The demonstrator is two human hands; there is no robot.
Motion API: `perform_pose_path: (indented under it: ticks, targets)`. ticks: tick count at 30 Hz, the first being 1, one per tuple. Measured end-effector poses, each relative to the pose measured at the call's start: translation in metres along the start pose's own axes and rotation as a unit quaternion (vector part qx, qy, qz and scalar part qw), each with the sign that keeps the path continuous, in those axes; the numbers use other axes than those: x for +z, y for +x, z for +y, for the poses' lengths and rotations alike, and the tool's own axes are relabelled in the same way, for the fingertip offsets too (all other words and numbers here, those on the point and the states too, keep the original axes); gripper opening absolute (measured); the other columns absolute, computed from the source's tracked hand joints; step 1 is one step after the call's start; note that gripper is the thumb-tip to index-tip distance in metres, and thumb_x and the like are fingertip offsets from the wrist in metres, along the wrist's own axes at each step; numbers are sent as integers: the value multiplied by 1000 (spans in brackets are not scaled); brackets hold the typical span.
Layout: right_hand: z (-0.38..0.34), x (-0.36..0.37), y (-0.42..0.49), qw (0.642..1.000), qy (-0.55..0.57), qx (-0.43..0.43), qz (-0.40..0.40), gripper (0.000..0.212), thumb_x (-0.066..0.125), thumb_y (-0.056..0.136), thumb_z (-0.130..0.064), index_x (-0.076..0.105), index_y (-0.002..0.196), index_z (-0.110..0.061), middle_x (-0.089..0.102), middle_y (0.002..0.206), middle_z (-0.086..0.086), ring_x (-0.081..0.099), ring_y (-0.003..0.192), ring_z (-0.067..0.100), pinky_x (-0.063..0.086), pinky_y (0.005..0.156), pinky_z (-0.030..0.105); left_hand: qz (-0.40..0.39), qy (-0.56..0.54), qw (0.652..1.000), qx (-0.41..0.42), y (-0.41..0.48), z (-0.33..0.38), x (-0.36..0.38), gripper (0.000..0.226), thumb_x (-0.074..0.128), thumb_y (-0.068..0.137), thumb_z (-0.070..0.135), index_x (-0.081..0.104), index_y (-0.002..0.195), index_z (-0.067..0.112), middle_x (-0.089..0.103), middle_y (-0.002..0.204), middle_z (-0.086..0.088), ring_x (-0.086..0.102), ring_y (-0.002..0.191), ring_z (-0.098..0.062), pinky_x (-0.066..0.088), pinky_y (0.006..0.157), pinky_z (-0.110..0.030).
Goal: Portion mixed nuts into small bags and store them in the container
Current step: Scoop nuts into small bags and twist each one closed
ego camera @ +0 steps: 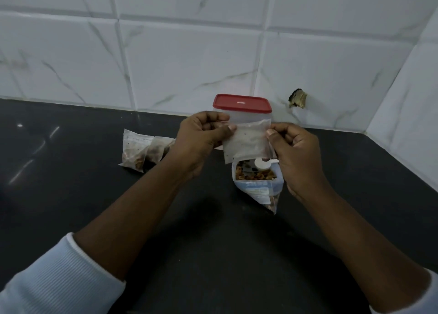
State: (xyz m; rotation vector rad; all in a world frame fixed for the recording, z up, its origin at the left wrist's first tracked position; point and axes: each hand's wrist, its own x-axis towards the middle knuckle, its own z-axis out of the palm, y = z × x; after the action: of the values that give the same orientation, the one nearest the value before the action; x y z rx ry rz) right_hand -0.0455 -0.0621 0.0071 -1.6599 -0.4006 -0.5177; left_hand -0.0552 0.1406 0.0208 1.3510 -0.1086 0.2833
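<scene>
Empty small bag (246,143) is held in the air directly in front of the container (237,118), hiding most of its body. Only the red lid (241,103) is seen clear. The bag is gripped at its top edge: the left corner is pinched by the left hand (201,138), the right corner by the right hand (296,152). Both hands are closed on the film. The mouth looks about to be pulled apart, but whether it is open cannot be told.

Open nut pouch (258,186) stands on the counter (71,171) just in front of the container, below the held bag. A white scoop (260,164) is left in its mouth on the nuts. Two filled bags (142,152) lie to the left of the container, touching each other.

Handling, as judged:
- The film is thin, limp and near weightless when empty, so sag is expected if one corner is released.
- It is probably slick and clingy, so the layers at the mouth are better rubbed apart than tugged.
- Best hold is at the top rim, one layer per hand.
- Once the bag is filled, the weight will sit low, and support under the base is advised.
- The lid is still on the container and has to be removed before storage.
</scene>
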Motion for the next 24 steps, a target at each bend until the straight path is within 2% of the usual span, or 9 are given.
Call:
perform_pose_path:
  ticks: [5,8,10,12,13,15,17,20,24]
  targets:
    - [1,0,-1,1000,-1,26,-13,15,68,98,-10,76,103,-22,79,95,-4,75,92,12,62,84,31,49,-16,998,23,1,-3,2,27,74,93,2,66,119,3,73,89,-11,72,87,-19,63,81,-33]
    - [3,0,-1,999,6,38,-9,14,69,98,-10,76,104,-20,79,95,-3,76,91,14,63,85,37,56,-38,997,21,-2,-3,5,28,71,98,10,63,125,8,75,102,-10,72,92,-19,62,83,-37]
    - [2,-1,-1,1000,-8,26,-15,13,70,97,-11,76,104,-19,79,95,-2,76,91,12,64,83,38,64,63,993,79,-6,-7,6,32,75,96,23,62,124,20,69,117,-3,71,97,-13,60,78,-29]
    - [2,0,-3,999,-48,-8,-21,12,71,96,-13,76,107,-15,78,95,-3,75,90,9,64,79,36,55,260,940,212,-9,-8,6,21,77,93,30,66,111,25,66,112,3,66,94,-12,56,74,-25]
    - [1,1,-4,997,-64,-27,-27,13,72,97,-14,76,109,-13,78,96,-3,75,89,9,65,77,37,26,301,920,251,-10,-10,7,14,77,94,27,69,104,21,68,104,4,65,90,-14,56,73,-27]
    - [2,3,-6,994,-76,-62,-51,16,69,99,-16,76,112,-10,78,97,-1,76,89,12,65,75,40,-48,242,949,196,-15,-9,13,10,75,96,19,73,101,11,74,93,-2,69,84,-22,60,72,-32]
    - [2,4,-8,992,-65,-80,-78,19,65,102,-15,76,117,-9,78,100,1,77,91,17,65,78,44,-83,169,974,129,-17,-9,17,12,74,96,14,74,104,5,77,93,-8,74,85,-24,61,73,-31]
    - [1,5,-9,993,-36,-72,-90,24,62,102,-7,75,122,-9,78,108,1,76,98,16,64,84,42,-77,99,988,92,-16,-11,17,13,74,94,6,72,106,1,77,94,-13,75,85,-21,62,78,-33]
    - [-4,6,-12,992,-25,-78,-94,23,66,99,-5,75,120,-9,79,107,-2,77,94,13,65,81,36,-77,27,995,56,-13,-10,14,15,75,91,2,73,106,1,78,96,-15,76,89,-25,62,83,-37]
